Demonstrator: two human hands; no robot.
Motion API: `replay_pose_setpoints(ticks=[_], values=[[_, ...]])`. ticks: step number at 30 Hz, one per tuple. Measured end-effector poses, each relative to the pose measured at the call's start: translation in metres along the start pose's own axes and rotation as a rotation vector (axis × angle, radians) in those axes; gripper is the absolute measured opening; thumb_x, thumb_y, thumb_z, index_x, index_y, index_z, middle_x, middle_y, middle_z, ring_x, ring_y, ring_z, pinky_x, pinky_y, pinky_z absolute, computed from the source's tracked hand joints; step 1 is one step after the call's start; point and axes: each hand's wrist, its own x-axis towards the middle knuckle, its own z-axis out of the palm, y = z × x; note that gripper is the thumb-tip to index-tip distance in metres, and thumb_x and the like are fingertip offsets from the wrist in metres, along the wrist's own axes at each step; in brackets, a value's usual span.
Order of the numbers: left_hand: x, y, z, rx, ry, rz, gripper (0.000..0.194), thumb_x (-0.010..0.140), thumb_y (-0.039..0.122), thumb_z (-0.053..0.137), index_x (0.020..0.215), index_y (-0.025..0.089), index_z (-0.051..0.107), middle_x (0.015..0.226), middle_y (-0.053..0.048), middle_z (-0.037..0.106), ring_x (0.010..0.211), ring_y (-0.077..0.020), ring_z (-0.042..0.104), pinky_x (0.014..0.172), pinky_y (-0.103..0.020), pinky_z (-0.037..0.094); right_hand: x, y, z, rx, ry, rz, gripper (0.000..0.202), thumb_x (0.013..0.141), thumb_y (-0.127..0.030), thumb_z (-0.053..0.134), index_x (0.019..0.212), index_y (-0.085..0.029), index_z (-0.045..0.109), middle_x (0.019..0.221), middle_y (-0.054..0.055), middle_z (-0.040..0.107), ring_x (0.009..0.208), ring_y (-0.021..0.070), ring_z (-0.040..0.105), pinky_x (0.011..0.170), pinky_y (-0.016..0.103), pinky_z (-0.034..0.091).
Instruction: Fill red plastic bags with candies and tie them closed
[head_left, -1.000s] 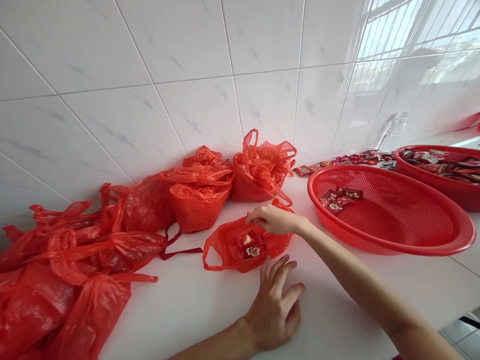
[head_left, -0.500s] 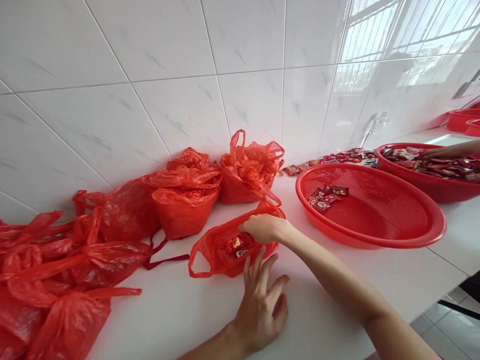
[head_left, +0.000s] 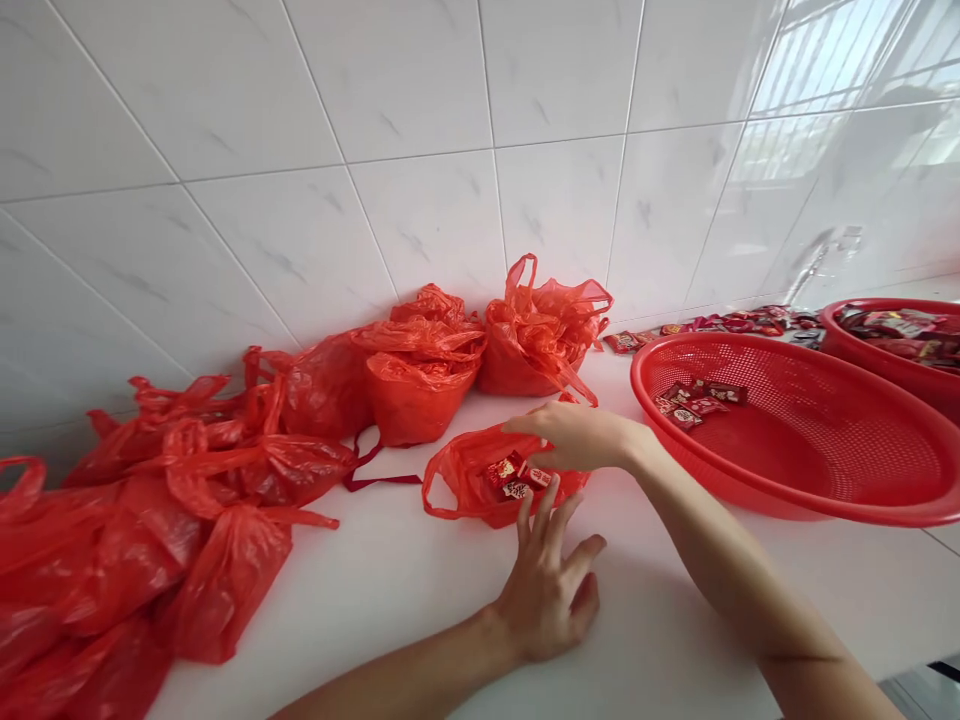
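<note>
An opened red plastic bag (head_left: 469,465) lies on the white counter, with several small wrapped packets (head_left: 517,475) inside. My right hand (head_left: 581,435) is over the bag's right part, fingers apart and reaching left above the packets; nothing shows in it. At the bag's near edge is my left hand (head_left: 551,580), its fingers spread and holding nothing. To the right stands a red perforated basket (head_left: 795,425) with several dark red packets (head_left: 701,400) at its left side.
Knotted red bags (head_left: 232,570) crowd the left of the white counter (head_left: 390,600). Two fuller red bags (head_left: 424,400) stand by the tiled wall. Loose packets (head_left: 735,322) lie behind the basket. A second basket (head_left: 900,355) full of packets is at the far right.
The view has turned left, shifting things rightward. My right hand has lifted from inside the bag and its fingers have opened; more packets show. The other person's hand is out of view.
</note>
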Motion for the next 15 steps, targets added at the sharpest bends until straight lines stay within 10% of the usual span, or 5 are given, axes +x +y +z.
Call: replay_pose_setpoints(ticks=[10, 15], values=[[-0.003, -0.001, 0.0, -0.157, -0.008, 0.262, 0.025, 0.088, 0.024, 0.058, 0.109, 0.016, 0.068, 0.134, -0.019, 0.06, 0.134, -0.0315, 0.05, 0.115, -0.053, 0.033, -0.069, 0.042, -0.046, 0.344, 0.741, 0.096, 0.031, 0.09, -0.04, 0.062, 0.111, -0.021, 0.075, 0.102, 0.007, 0.078, 0.09, 0.0227, 0.074, 0.087, 0.038, 0.059], [-0.026, 0.025, 0.03, -0.437, -0.562, 0.491, 0.017, 0.099, 0.031, 0.055, 0.105, 0.027, 0.071, 0.129, -0.006, 0.067, 0.121, -0.0214, 0.061, 0.109, -0.038, 0.047, -0.095, 0.104, -0.07, 0.087, 0.409, 0.464, 0.037, 0.084, -0.043, 0.063, 0.111, -0.021, 0.075, 0.105, 0.009, 0.077, 0.095, 0.0281, 0.072, 0.087, 0.042, 0.056]])
